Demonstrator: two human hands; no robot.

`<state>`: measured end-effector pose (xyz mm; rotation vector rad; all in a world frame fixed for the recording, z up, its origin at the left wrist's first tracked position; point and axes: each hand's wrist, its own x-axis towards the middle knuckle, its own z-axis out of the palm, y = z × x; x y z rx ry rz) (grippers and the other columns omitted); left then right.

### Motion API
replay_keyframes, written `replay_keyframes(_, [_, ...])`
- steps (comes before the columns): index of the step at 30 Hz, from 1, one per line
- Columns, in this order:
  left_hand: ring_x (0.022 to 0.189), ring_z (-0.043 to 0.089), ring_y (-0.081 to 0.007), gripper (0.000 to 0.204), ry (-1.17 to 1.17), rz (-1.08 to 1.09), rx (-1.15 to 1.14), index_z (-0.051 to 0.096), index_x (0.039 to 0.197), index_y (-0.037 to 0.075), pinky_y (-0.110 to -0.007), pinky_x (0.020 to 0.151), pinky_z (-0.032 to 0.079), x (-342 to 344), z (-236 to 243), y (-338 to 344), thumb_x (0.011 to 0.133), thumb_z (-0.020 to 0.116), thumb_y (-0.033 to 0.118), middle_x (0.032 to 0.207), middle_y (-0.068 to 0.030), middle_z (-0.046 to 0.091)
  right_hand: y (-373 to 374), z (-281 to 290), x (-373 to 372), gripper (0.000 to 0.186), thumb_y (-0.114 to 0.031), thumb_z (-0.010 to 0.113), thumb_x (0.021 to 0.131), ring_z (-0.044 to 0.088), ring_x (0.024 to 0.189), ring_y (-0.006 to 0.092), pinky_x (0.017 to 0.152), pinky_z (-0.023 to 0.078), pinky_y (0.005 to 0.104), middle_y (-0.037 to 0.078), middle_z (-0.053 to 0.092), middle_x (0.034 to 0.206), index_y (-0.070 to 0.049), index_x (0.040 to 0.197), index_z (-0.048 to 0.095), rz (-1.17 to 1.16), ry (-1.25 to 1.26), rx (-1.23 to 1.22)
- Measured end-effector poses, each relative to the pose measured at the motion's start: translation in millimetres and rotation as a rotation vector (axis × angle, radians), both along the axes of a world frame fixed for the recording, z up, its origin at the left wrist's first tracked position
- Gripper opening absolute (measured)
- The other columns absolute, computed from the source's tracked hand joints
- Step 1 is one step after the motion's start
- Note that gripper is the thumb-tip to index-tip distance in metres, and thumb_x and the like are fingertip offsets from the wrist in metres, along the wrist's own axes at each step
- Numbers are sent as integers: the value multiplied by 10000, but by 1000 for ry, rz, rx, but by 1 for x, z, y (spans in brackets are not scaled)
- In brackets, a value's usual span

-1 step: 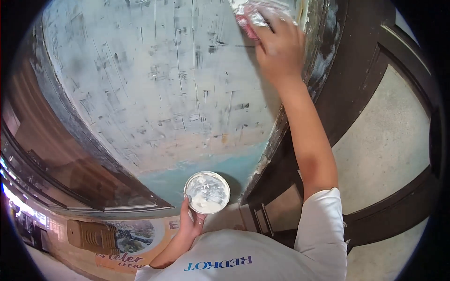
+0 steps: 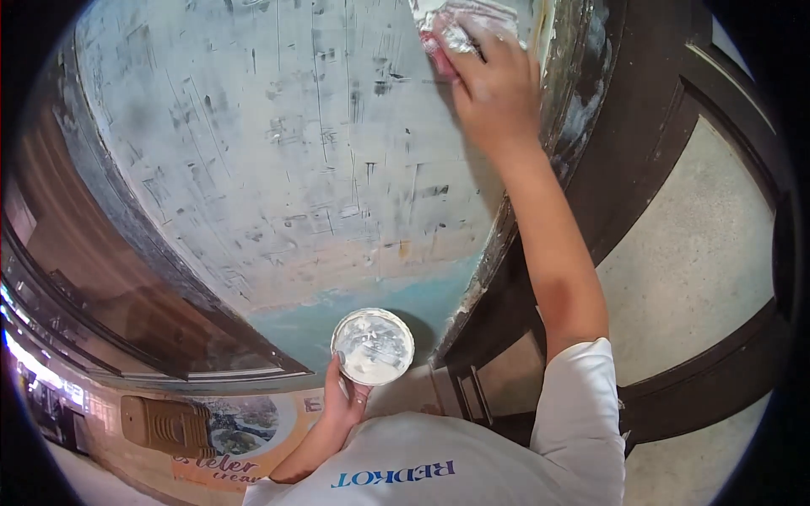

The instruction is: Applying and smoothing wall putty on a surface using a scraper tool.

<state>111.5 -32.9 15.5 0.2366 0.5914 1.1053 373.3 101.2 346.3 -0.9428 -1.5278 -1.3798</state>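
Patchy grey-white plastered wall [image 2: 287, 143] fills the head view, dark wooden door frame [image 2: 641, 126] at right. Far up, the right hand [image 2: 498, 93] presses a putty-smeared flat scraper [image 2: 451, 29] against it, fingers closed over the blade, its long axis apparently leftward; stiff, slick, best held by the handle. Nearer, the left hand [image 2: 344, 403] cups a light round bowl of white putty [image 2: 372, 346] from below.

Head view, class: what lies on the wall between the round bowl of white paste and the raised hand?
Only bare wall: a blue band above the bowl, then scratched grey-white filler up to the right hand. The left hand holds the bowl.
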Motion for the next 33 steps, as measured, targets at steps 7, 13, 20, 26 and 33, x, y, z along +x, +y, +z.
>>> replay_keyframes(7, [1292,464,-285,522,2,41,-29,348,1417,56,-436,1081,396,0,-9,0,1011,325,384,1421,-137,446,0,-124,-1,367,-150,682,713,420,1242,312,990,287,497,51,515,1337,-202,1075,718,33,35,-326])
replay_keyframes(13, [1291,467,-285,516,10,-3,-13,351,1416,61,-436,1077,400,6,-9,1,1011,326,380,1417,-138,451,-12,-256,6,339,-171,688,704,437,1230,290,1011,290,552,43,531,1309,-217,1038,722,49,12,-478])
replay_keyframes(20, [1290,469,-280,515,13,-35,-23,359,1407,63,-435,1075,400,5,-21,-1,1006,349,387,1407,-132,464,-65,-318,16,382,-135,636,778,541,1101,226,917,400,450,20,597,1172,-172,1159,649,95,20,-637])
replay_keyframes(26, [1281,479,-276,520,-29,-32,-10,362,1403,56,-431,1067,410,1,-25,-3,1001,375,385,1407,-129,466,-88,-296,19,319,-107,526,900,613,861,354,783,493,391,180,637,987,-45,1212,555,229,557,-723])
replay_keyframes(33, [1281,479,-280,518,-40,-28,-4,371,1400,58,-437,1066,410,-8,-27,-6,1004,357,392,1411,-128,463,-88,-305,38,195,-42,475,879,562,806,127,774,461,271,70,622,868,10,1002,618,584,1211,-886])
